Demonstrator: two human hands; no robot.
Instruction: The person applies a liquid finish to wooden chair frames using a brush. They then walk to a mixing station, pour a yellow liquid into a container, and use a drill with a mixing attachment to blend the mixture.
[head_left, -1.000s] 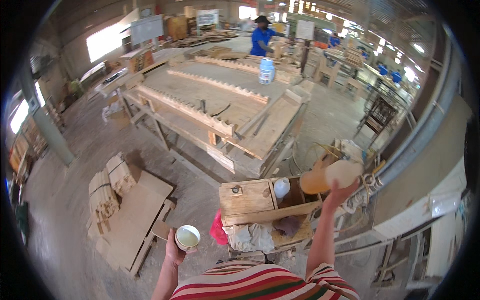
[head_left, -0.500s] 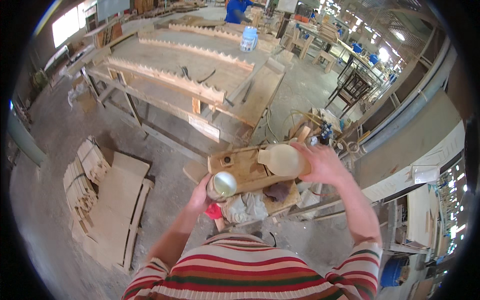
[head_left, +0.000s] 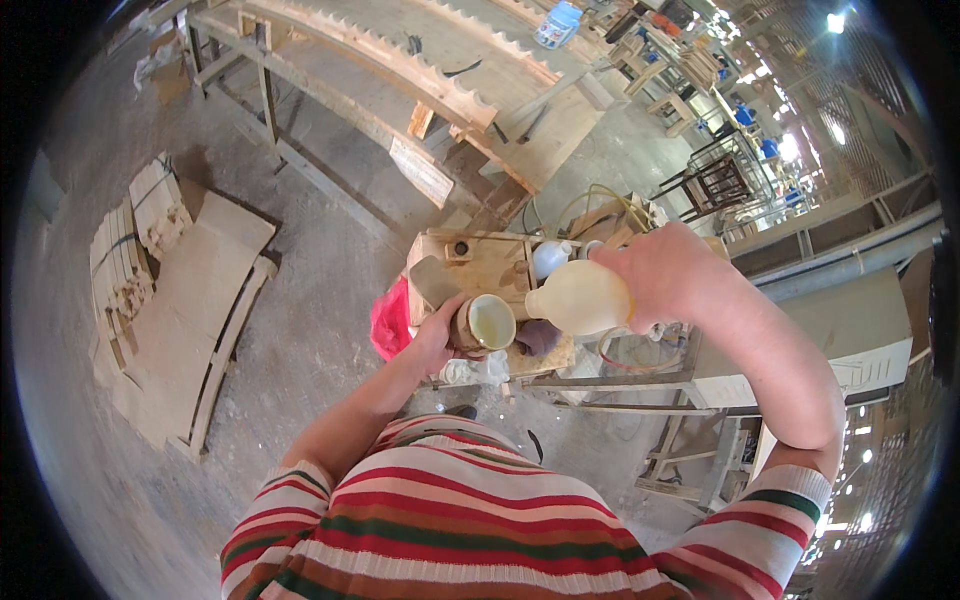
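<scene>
My left hand (head_left: 437,338) is wrapped round a cup-like container (head_left: 484,325) with pale liquid inside. A flat brown piece (head_left: 433,282) shows beside that hand; I cannot tell whether the hand touches it. In my right hand (head_left: 665,275) is a translucent pale plastic bottle (head_left: 580,298), tipped on its side with the neck toward the container. The bottle's mouth is near the container's rim, and no stream of liquid is visible between them. Below both lies a wooden stand (head_left: 490,262), carrying a smaller whitish bottle (head_left: 550,260) and a dark purple cloth (head_left: 541,338).
A pink-red bag (head_left: 391,318) hangs left of the stand. At the left, wood strips (head_left: 122,262) lie on a board (head_left: 205,265) on the floor. A large worktable (head_left: 500,75) with scalloped wooden rails stands ahead. A pale panel (head_left: 800,340) is at the right.
My view has turned and tilted downward. The container and bottle are closer together. My right hand and elbow are raised, and the small whitish bottle behind now shows.
</scene>
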